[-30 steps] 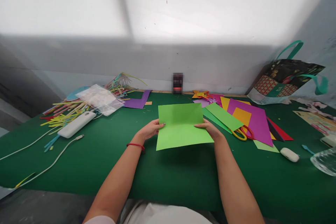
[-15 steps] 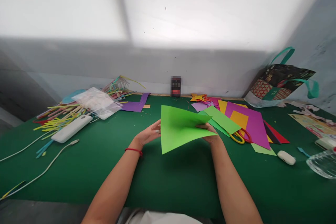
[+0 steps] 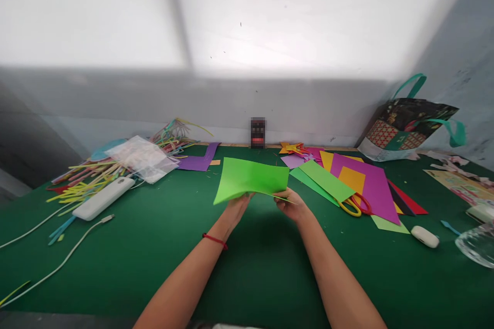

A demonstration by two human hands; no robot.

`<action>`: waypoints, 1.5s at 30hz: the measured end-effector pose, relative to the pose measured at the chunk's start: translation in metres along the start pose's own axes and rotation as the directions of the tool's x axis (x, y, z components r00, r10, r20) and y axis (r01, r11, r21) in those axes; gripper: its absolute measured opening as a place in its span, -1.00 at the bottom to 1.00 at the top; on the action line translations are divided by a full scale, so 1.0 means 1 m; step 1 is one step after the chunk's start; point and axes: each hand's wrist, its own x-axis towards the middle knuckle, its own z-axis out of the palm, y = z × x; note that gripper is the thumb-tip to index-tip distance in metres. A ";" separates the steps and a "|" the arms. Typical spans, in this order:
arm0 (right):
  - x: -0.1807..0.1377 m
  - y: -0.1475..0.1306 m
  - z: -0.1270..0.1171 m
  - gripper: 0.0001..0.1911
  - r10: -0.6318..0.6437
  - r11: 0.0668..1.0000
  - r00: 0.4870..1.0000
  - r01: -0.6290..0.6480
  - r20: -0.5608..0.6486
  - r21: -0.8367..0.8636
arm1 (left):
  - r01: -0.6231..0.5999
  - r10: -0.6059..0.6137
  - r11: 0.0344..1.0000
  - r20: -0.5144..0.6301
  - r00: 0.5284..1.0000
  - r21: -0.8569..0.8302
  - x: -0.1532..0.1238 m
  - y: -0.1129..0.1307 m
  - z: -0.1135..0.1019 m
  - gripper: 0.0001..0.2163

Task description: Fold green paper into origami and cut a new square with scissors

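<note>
A bright green sheet of paper (image 3: 252, 177) is held up above the table, slightly curved, with its left corner drooping toward me. My left hand (image 3: 236, 212), with a red cord on the wrist, is at the sheet's near edge; its fingertips are partly hidden under the paper. At the near right corner my right hand (image 3: 291, 204) pinches the sheet between thumb and curled fingers. Right of the sheet lie lighter green paper strips (image 3: 328, 180) and scissors (image 3: 355, 204) with yellow and red handles.
Purple paper (image 3: 376, 190) and other coloured sheets lie at the right, near an earbud case (image 3: 424, 236) and a clear plastic bottle (image 3: 476, 247). A patterned bag (image 3: 409, 128) stands behind. At the left are paper strips (image 3: 85, 187), a white power bank (image 3: 103, 198) and a cable (image 3: 73, 252).
The sheet has turned and flattened from a folded-open shape and shifted a little left. My left hand has moved right under its near edge; my right hand has moved left to its corner.
</note>
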 end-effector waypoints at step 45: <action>-0.022 -0.026 -0.014 -0.64 -0.405 0.853 0.900 0.435 0.158 -0.289 | 0.208 -0.223 0.974 0.232 0.947 0.091 -0.010 0.036 0.008 -0.58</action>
